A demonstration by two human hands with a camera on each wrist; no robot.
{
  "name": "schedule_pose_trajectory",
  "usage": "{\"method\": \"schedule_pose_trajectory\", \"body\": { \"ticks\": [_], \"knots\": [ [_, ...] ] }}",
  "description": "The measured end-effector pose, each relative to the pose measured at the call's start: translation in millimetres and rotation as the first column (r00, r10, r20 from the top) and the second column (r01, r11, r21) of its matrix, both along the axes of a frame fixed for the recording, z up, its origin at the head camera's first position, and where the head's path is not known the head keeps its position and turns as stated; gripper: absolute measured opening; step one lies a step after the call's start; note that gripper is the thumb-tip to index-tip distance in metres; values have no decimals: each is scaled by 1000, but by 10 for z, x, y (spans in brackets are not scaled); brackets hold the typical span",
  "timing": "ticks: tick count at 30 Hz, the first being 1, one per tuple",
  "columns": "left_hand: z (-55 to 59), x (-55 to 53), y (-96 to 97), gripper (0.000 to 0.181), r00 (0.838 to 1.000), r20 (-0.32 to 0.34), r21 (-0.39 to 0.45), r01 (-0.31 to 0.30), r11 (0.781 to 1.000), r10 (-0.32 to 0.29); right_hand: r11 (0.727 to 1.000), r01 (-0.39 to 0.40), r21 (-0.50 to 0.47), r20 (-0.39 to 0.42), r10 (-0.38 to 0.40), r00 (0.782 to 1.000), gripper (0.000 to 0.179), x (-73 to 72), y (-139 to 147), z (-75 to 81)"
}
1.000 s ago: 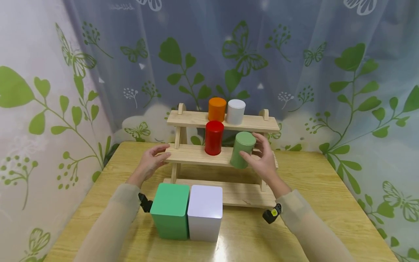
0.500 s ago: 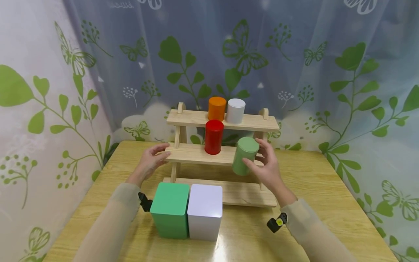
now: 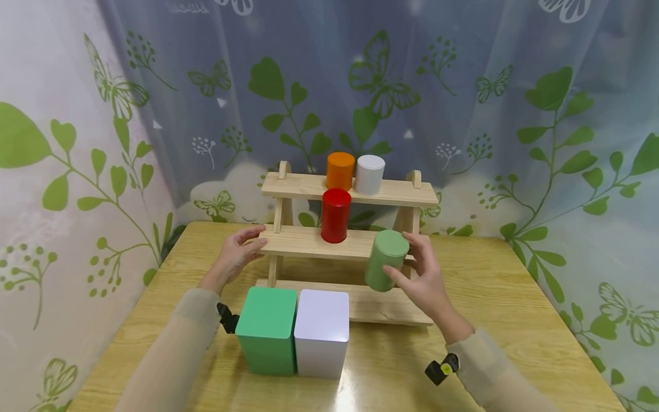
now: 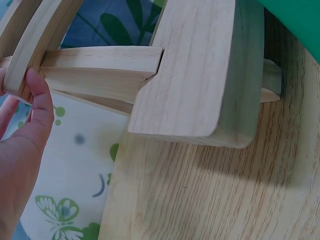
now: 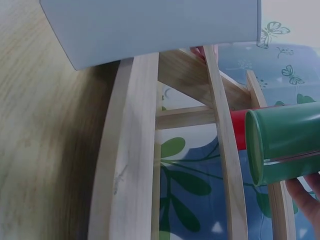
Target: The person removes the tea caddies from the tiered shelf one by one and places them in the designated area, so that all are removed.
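My right hand (image 3: 424, 280) grips a green cylindrical tin (image 3: 383, 263), thumb on the near side and fingers behind. The tin is tilted, in front of the middle tier and off it; in the right wrist view the green tin (image 5: 290, 137) shows its base end and a side seam. With thumb and fingers, my left hand (image 3: 237, 254) holds the left end of the middle board of a three-tier wooden shelf (image 3: 298, 241). The left wrist view shows this hand (image 4: 27, 135) pinching the board's end. On that middle tier stands a red tin (image 3: 336, 216).
An orange tin (image 3: 340, 171) and a white tin (image 3: 369, 175) stand on the top tier. In front of the shelf, a green box (image 3: 268, 332) and a pale lilac box (image 3: 322, 335) sit side by side on the wooden table (image 3: 479, 286). A patterned curtain hangs behind.
My right hand has brought the green tin off the middle tier, forward and lower, slightly to the right. The left hand stays at the shelf's left end.
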State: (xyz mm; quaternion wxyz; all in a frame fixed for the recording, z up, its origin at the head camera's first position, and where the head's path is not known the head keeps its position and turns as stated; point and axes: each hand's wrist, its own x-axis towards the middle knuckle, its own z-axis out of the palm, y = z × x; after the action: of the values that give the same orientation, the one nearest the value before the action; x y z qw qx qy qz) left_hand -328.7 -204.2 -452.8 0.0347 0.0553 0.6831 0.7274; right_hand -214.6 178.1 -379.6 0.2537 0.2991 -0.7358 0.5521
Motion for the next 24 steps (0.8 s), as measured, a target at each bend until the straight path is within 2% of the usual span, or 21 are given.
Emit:
{"method": "schedule_pose_trajectory", "body": {
  "ticks": [6, 11, 17, 24],
  "knots": [
    [-5, -7, 0, 52, 1000, 2, -3, -3, 1000, 3, 999, 0, 36, -35, 1, 999, 68, 89, 13, -52],
    [-6, 0, 1, 53, 1000, 8, -5, -4, 1000, 4, 999, -5, 33, -18, 5, 1000, 69, 180, 26, -114],
    [-9, 0, -1, 52, 1000, 0, 4, -1, 1000, 1, 999, -41, 36, 7, 41, 999, 70, 263, 37, -193],
    [-27, -8, -4, 51, 1000, 3, 11, 11, 1000, -11, 993, -105, 56, -15, 106, 994, 70, 339, 59, -296]
  ]
}}
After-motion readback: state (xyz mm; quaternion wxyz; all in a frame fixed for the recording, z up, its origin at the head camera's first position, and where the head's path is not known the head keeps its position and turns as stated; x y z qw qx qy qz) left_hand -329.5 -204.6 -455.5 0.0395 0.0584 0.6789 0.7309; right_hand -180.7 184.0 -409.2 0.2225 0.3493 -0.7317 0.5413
